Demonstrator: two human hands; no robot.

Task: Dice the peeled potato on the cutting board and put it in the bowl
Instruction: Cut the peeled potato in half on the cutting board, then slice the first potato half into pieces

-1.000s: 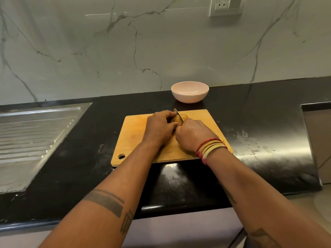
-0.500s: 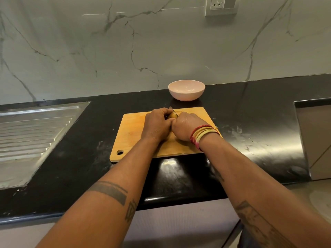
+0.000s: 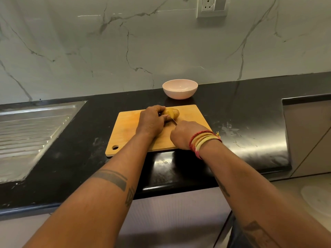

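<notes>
A yellow peeled potato (image 3: 171,113) lies near the far edge of the wooden cutting board (image 3: 129,133). My left hand (image 3: 152,120) grips the potato's left end, fingers curled over it. My right hand (image 3: 184,135), nearer to me on the board, grips a knife handle that it hides. A short stretch of the knife blade (image 3: 174,121) shows between my right hand and the potato, its tip at the potato. The pink bowl (image 3: 180,88) stands empty on the black counter just behind the board.
The black counter (image 3: 241,122) runs left to right, with a steel sink drainer (image 3: 30,133) at the left and a cut-out edge (image 3: 304,101) at the right. A marble wall with a socket (image 3: 212,5) rises behind the bowl.
My right hand has drawn back toward me with the knife, uncovering the potato. My left hand stays on the potato's left end.
</notes>
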